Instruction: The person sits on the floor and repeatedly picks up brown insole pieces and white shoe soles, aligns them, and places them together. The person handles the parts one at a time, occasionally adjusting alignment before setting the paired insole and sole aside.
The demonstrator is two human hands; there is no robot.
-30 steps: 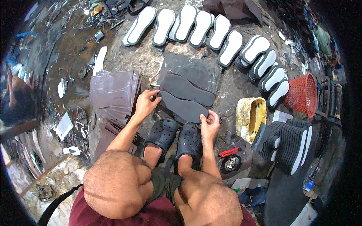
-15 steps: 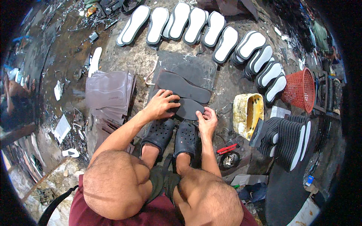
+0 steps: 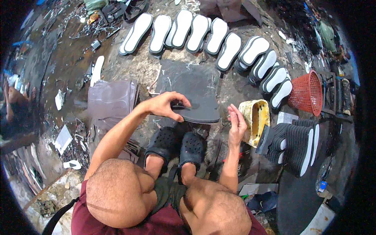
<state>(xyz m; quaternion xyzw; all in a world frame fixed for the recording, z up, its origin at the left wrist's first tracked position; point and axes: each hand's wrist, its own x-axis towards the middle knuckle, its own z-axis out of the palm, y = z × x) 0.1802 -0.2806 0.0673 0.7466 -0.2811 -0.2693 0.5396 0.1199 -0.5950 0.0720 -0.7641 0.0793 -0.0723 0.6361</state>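
My left hand grips one end of a dark grey shoe sole, its thumb on the near side and fingers on the far side. The sole is tilted, with its long near edge towards me; whether a second one lies against it I cannot tell. Beneath and beyond it is a square black board on the ground. To the right, my right hand is apart from the sole, fingers stretched out and nothing visible in them. It is beside a yellow-stained tub, whose inside is partly hidden.
White-topped soles lie in an arc at the far side. A red basket stands right, near stacked black soles. Brown sheets are piled left. My feet in black clogs are close below the work.
Two soles lay side by side under my hands; now my left hand holds one tilted up. My right hand has let go and moved right, towards the tub.
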